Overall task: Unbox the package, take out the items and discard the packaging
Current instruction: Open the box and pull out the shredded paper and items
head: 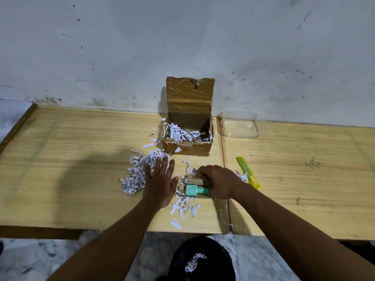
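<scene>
An open cardboard box (187,147) stands against the wall, its taped lid upright, with white shredded paper inside. A pile of shredded paper (138,173) lies on the table to the left of my left hand (161,183). That hand rests flat with spread fingers, its fingertips on the pile's right edge. Small product boxes (193,187), one tan and one mint green, lie side by side in front of the box. My right hand (218,183) lies over their right ends with its fingers curled on them. More paper strips (183,207) are scattered just below the product boxes.
A yellow utility knife (247,172) lies right of my right hand. A clear plastic container (240,124) sits by the wall beside the box. A black bin bag (203,260) holding some shreds stands on the floor below the table edge. Two wooden tables (81,159) meet at a seam.
</scene>
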A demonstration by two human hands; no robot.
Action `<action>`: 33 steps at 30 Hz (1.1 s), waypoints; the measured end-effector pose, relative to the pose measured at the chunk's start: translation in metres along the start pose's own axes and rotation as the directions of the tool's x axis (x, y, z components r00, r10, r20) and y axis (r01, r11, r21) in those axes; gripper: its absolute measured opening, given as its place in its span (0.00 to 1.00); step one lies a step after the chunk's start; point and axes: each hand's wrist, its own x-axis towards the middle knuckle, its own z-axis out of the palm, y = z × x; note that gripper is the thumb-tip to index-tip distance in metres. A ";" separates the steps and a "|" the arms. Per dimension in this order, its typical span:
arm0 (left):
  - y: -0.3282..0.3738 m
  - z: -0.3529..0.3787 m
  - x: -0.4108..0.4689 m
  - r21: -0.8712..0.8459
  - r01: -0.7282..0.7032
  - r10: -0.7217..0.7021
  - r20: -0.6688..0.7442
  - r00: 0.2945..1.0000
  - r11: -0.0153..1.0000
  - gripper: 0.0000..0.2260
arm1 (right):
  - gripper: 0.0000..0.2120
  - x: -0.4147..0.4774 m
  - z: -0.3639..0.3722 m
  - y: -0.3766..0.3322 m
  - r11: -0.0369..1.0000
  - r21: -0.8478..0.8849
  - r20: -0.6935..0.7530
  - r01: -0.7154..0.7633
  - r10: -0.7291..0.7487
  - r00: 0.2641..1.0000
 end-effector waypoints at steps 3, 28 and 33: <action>0.000 0.006 0.003 0.015 0.013 -0.013 -0.031 0.999 1.000 0.28 | 0.25 0.006 -0.004 0.001 0.999 -0.029 0.036 0.020 -0.019 0.999; -0.003 0.009 0.002 0.011 -0.008 0.009 -0.051 0.999 1.000 0.28 | 0.23 0.012 0.014 -0.029 0.987 -0.145 -0.081 0.065 -0.078 0.994; -0.002 0.007 0.001 0.016 0.003 -0.003 -0.031 1.000 1.000 0.29 | 0.26 0.011 0.003 -0.014 0.983 -0.174 -0.167 0.050 -0.079 0.983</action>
